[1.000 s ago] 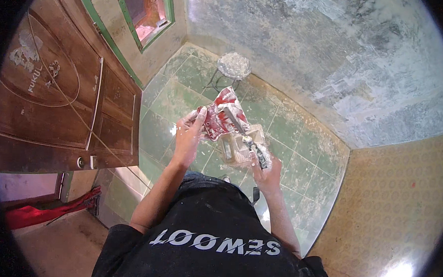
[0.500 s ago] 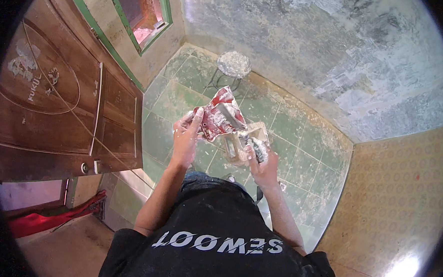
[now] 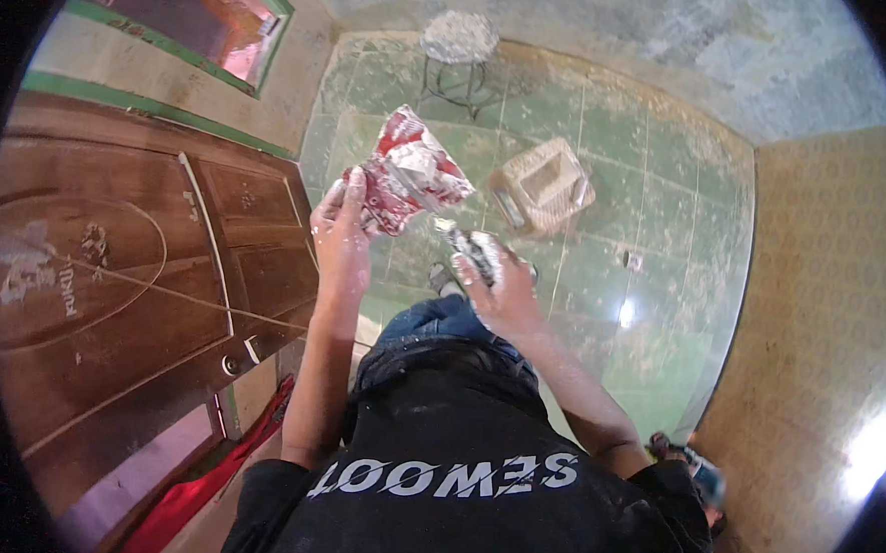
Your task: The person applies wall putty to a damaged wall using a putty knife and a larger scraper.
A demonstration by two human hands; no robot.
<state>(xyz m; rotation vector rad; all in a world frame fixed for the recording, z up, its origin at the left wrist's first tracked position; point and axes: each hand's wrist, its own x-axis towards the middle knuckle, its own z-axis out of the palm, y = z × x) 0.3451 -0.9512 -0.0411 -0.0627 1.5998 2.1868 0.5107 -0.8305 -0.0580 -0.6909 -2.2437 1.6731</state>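
Observation:
My left hand [image 3: 341, 239] grips the near left edge of a red, angular palette-like piece [image 3: 402, 126], smeared all over with white putty. A thick lump of putty [image 3: 415, 163] sits on its middle. In my right hand [image 3: 510, 292] is a putty knife [image 3: 454, 235], my fingers wrapped round its putty-caked handle. The knife's blade points up and left and lies over the near side of the red piece, at the putty. White smears cover both hands.
A beige plastic stool [image 3: 568, 211] stands on the green tiled floor [image 3: 667, 213], beyond my right hand. Farther back is a round, putty-spattered stool [image 3: 459, 39] on metal legs. To the left is a brown wooden door [image 3: 151, 301]; on the right, a patterned wall [image 3: 823, 296].
My view has turned, so the beige stool now shows right of my hands rather than beneath them. Both hands sit farther left in view, still holding the red piece and the putty knife.

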